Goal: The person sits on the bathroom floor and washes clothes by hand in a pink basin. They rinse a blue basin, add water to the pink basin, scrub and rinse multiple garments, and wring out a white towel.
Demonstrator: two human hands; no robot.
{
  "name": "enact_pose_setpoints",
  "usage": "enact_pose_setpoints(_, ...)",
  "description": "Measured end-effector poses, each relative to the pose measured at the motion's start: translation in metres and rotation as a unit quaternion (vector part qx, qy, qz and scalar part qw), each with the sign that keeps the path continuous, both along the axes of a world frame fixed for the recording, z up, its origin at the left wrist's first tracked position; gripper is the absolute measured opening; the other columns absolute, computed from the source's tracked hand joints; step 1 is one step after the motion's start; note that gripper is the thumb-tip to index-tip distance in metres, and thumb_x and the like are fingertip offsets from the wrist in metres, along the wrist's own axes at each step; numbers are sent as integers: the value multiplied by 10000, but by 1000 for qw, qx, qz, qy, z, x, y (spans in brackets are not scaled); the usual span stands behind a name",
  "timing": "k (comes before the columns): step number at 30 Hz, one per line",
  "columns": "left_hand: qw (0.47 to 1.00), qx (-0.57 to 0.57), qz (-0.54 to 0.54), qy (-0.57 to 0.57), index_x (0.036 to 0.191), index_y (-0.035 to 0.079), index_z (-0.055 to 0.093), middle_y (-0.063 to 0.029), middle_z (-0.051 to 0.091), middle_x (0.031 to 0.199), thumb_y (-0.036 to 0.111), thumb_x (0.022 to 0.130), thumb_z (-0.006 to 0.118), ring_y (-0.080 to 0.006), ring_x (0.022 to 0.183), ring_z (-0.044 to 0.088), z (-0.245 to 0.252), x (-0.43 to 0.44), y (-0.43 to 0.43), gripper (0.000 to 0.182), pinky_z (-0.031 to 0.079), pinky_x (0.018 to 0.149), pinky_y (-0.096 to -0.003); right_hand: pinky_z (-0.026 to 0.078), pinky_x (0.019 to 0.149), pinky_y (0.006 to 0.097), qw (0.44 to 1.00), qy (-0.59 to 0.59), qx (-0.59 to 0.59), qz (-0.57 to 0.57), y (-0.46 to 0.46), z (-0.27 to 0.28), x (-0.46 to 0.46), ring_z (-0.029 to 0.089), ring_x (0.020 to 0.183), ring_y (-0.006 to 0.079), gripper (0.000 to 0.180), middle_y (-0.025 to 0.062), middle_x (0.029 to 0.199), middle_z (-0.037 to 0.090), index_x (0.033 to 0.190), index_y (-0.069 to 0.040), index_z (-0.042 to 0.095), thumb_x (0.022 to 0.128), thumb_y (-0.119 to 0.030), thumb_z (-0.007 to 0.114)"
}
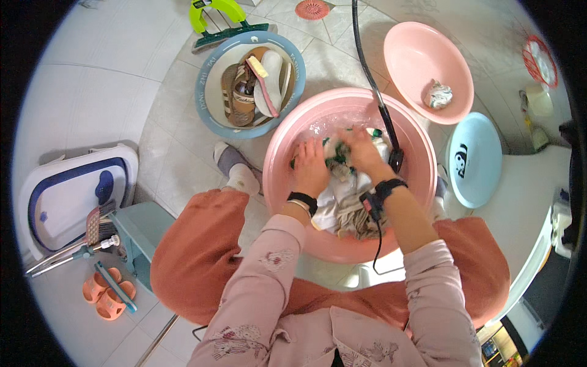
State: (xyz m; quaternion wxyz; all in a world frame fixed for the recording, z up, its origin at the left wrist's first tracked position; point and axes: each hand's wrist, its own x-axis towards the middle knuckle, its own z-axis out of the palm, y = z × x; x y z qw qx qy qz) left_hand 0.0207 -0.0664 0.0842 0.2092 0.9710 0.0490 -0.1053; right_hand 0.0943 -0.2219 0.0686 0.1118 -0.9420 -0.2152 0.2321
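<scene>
A large pink plastic basin stands on the floor between my feet, with wet cloth and some water in it. My left hand lies spread on a light cloth with dark green patches. Beside it my right hand, blurred, presses on the same cloth; whether its fingers grip the fabric is hidden. White and grey-brown fabric lies bunched nearer to me in the basin. A black shower hose hangs over the far rim, its black end inside, right of my right hand.
A blue-rimmed basin at the far left holds shoes and a scrubbing brush. Right of the large basin are a pink basin with a crumpled cloth and a light blue basin. A squeegee-like broom stands beyond; orange clogs lie at left.
</scene>
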Motion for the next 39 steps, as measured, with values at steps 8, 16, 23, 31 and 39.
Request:
enact_pose_setpoints(8,994,5,-62,88,1499,144,251,-117,193,1562,179,894,490,-360,1448,132,-105,4,-3,652,219,1130,-527,283,1101,505,990,-24,-107,88,16,-76,10,270,1390,403,521,147,1484,338,1394,-302,451,898,-141,458)
enact_pose_setpoints(16,968,-220,111,-47,1122,25,604,-186,583,1188,79,859,605,-340,1107,543,-70,24,21,269,415,955,-416,462,900,461,952,-64,228,-192,1,-31,41,586,987,405,380,224,1036,633,1100,-104,670,767,-6,516)
enact_pose_setpoints(23,895,-339,210,-200,1067,-12,611,-209,646,961,153,933,569,-368,915,621,48,36,22,216,482,803,-394,502,694,350,881,-123,426,-165,-3,117,53,642,804,328,315,190,909,652,978,-37,696,721,102,576)
enact_pose_setpoints(31,986,-93,112,-79,1217,20,511,-208,522,1239,138,892,571,-380,1155,478,28,23,21,351,404,948,-467,479,876,443,989,-30,70,-123,-6,43,18,589,1045,328,345,170,1124,613,1106,-126,674,762,-90,669)
enact_pose_setpoints(39,994,67,-34,80,1467,162,345,-77,215,1562,147,875,460,-384,1436,153,-88,1,-7,603,159,1121,-599,211,1110,582,984,-12,-116,134,16,-54,-3,280,1395,369,540,94,1516,317,1360,-383,497,844,-248,586)
